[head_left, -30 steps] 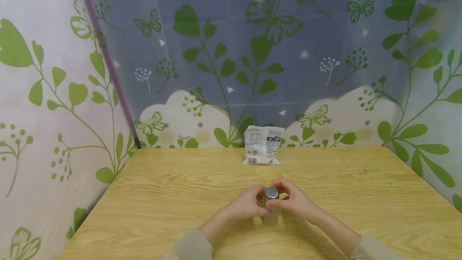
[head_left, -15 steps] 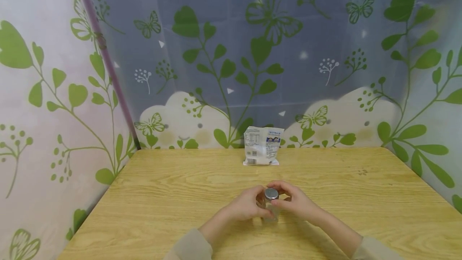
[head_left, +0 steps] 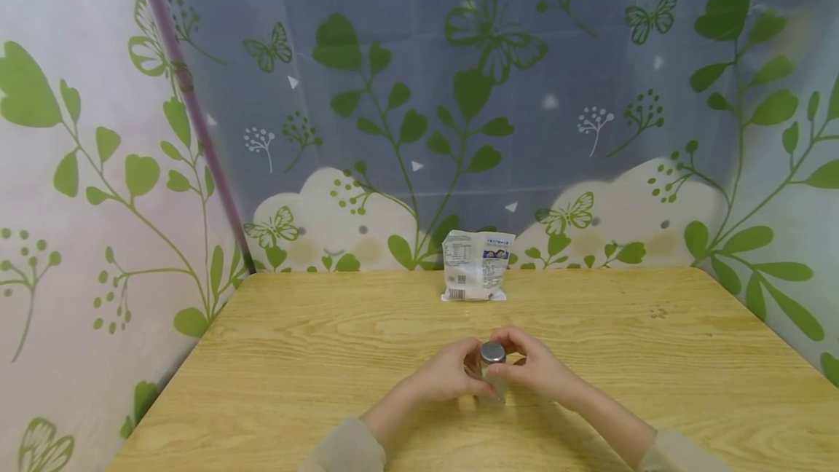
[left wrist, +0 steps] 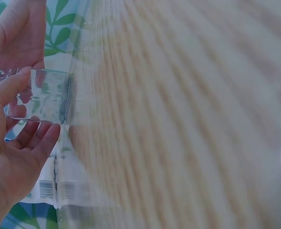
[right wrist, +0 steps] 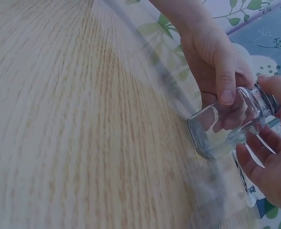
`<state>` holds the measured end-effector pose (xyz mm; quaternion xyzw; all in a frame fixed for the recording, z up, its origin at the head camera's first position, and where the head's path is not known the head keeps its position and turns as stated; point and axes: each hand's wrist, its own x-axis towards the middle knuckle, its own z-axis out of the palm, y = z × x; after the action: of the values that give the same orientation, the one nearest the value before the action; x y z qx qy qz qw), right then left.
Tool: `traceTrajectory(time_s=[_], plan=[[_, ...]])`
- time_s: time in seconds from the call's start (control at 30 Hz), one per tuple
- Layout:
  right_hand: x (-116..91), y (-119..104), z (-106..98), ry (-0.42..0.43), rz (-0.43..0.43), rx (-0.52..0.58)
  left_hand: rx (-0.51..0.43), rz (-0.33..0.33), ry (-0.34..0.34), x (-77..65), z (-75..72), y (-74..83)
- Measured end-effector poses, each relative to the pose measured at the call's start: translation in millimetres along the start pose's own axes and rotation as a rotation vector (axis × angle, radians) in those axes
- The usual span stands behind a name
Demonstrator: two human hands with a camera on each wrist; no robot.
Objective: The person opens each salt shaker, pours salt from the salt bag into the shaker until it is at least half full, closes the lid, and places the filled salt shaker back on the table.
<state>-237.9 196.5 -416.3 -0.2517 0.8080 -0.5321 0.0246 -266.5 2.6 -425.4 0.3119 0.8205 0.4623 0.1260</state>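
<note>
A small square jar of clear glass (right wrist: 212, 136) stands upright on the wooden table, capped by a round silver lid (head_left: 493, 352). My left hand (head_left: 447, 371) holds the glass body, thumb on the near side and fingers round the far side. From the other side my right hand (head_left: 540, 371) grips the lid's edge between thumb and fingers. In the left wrist view, the glass jar (left wrist: 49, 98) looks see-through, with the left thumb lying across it. The left fingers show through the glass in the right wrist view, where the lid is mostly hidden by the right hand (right wrist: 274, 167).
A white printed pouch (head_left: 475, 268) stands upright behind the hands, near the back edge of the wood-grain table (head_left: 314, 341). Patterned curtains (head_left: 419, 93) with green leaves and butterflies enclose the table at the back and sides.
My right fingers and thumb shift slightly back and forth around the lid. The left hand, the jar and the pouch keep their places, while the head view tilts up a little.
</note>
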Motion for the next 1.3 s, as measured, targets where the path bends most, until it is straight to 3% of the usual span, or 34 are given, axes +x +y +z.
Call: traceTrajectory(time_s=[0.27, 0.6, 0.87, 1.3], plan=[[-0.6, -0.2, -3.0, -0.029, -0.091, -0.028, 0.002, 0.010, -0.001, 0.0, -1.2, -0.1], [-1.2, -3.0, 0.4, 0.015, 0.019, -0.020, 0.005, 0.009, -0.009, -0.2, 0.2, -1.5], [-1.1, -3.0, 0.5, 0.027, -0.021, -0.005, 0.006, 0.009, 0.002, 1.2, 1.2, -1.8], [-1.9, 3.1, -2.9, -0.038, -0.076, -0.016, -0.017, 0.000, -0.012, 1.0, 0.4, -3.4]])
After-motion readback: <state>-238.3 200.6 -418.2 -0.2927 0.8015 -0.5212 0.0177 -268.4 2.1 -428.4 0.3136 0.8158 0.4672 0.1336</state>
